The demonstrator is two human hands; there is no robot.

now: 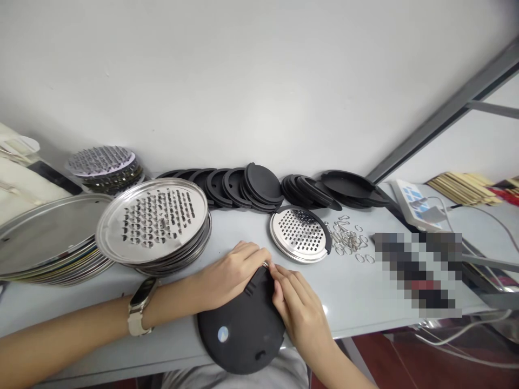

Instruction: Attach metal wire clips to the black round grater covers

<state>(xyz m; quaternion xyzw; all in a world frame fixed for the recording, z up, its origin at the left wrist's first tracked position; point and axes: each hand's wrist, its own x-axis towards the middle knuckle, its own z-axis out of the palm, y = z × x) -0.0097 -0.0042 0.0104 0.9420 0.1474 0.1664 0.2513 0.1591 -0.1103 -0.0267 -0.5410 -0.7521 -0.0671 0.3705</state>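
In the head view, a round black disc [241, 332] lies at the near edge of the grey worktop [357, 292], at about 6 o'clock, and juts over the edge toward the person's lap. It is matt and dark, with a small pale round sticker on its face, a short slot near its lower rim and a ribbed tab at its upper rim.

The left hand [231, 273], a watch on its wrist, is curled closed over the disc's upper rim. The right hand [302, 308] pinches with thumb and forefinger at that same spot, where a small metal ring [266, 264] glints between the two hands. How the ring sits on the disc is hidden by the fingers.

At 12 o'clock from the hands a row of black discs [259, 186] leans along the wall. At 1 o'clock lies a perforated steel grater disc [299, 234] with a black rim on part of its edge, and just beside it at 2 o'clock a scatter of loose metal rings [347, 237]. At 10 o'clock stands a stack of larger steel grater plates [156, 227], and at 9 o'clock a stack of plain steel plates [48, 243], cut off by the frame. At 3 o'clock a patch is pixelated and unreadable.
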